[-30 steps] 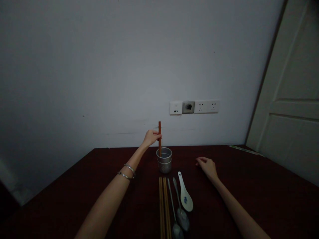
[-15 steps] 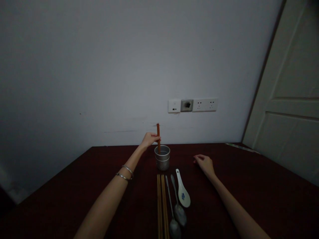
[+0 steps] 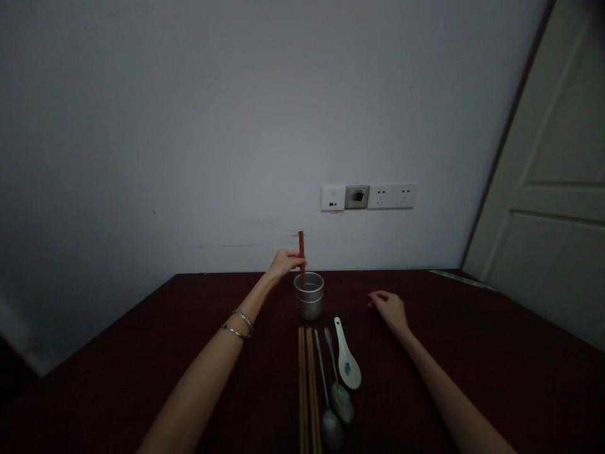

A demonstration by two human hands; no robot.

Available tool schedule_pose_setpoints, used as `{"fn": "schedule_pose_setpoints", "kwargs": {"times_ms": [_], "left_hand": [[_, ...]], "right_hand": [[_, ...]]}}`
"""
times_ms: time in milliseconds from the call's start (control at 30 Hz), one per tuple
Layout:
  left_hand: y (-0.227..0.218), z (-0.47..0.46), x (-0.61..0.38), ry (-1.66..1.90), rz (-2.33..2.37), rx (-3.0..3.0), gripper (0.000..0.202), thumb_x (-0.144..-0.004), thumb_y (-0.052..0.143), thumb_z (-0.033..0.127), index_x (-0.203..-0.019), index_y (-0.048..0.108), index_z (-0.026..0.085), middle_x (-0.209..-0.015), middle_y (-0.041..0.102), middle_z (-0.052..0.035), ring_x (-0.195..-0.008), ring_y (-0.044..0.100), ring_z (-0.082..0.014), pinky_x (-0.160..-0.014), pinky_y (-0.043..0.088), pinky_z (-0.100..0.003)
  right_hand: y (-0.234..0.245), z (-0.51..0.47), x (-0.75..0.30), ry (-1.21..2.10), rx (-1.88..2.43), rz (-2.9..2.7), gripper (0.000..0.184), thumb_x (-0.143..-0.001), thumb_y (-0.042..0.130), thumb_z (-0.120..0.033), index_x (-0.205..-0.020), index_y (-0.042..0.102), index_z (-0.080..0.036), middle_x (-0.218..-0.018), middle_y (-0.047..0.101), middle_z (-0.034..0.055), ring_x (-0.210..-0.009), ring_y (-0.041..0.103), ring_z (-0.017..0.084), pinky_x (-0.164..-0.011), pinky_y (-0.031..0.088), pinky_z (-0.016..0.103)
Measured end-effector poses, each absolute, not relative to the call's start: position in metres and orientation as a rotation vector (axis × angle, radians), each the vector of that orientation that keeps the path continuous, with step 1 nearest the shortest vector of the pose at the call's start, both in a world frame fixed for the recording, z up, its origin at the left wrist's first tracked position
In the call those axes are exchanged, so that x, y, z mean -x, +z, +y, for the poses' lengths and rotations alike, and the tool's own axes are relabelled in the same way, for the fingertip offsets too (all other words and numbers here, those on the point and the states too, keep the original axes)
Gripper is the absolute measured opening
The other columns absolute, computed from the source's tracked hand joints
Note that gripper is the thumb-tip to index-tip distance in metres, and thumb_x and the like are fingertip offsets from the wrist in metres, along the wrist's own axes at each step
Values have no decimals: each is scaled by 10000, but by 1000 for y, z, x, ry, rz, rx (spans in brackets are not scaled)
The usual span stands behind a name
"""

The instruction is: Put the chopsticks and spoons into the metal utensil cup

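My left hand (image 3: pixel 287 261) is closed in a pinch on reddish-brown chopsticks (image 3: pixel 301 244), held upright with their lower ends inside a metal cup (image 3: pixel 310 307). How many chopsticks are in the pinch I cannot tell. My right hand (image 3: pixel 388 307) rests on the table to the right of the cup, fingers loosely bent and a little apart, holding nothing. In front of the cup lie several light wooden chopsticks (image 3: pixel 302 391), side by side. Just right of them are a long-handled metal spoon (image 3: pixel 331 431), a second metal spoon (image 3: pixel 341 402) and a white ceramic spoon (image 3: pixel 348 369) with a blue mark.
The dark red table (image 3: pixel 227 403) meets a pale wall (image 3: pixel 236 126) behind the cup. Sockets and a switch panel (image 3: pixel 391 196) sit on that wall. A panelled door (image 3: pixel 558 189) stands at the right, and a thin strip (image 3: pixel 463 279) lies along the table's far right edge.
The whole view has shifted slightly. The left hand keeps its pinch on the chopsticks in the cup, and the right hand stays in its place.
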State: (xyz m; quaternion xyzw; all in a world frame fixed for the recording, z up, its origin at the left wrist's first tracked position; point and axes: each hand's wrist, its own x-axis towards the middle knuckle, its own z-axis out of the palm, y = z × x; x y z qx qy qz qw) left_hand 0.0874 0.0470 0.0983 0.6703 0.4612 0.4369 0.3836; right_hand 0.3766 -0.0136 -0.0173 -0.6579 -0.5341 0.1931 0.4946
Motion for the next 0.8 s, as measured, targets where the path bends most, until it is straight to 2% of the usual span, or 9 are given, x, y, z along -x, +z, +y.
{"fn": "schedule_pose_setpoints", "kwargs": {"times_ms": [567, 800], "left_hand": [[82, 53, -88, 1115, 1127, -1676, 154, -640, 655, 205, -750, 672, 98, -732, 680, -72, -671, 616, -134, -640, 468, -227], [81, 50, -93, 1076, 1180, -1654, 153, -618, 674, 185, -744, 665, 98, -673, 669, -50, -606, 600, -120, -578, 453, -213]], "right_hand": [[-17, -13, -376, 489, 1615, -1284, 284, -676, 473, -344, -727, 675, -150, -583, 664, 43, -625, 621, 199, -619, 423, 261], [-18, -12, -377, 489, 1606, -1286, 300, -678, 469, -356, -727, 670, -139, -592, 668, 56, -631, 623, 200, -619, 421, 260]]}}
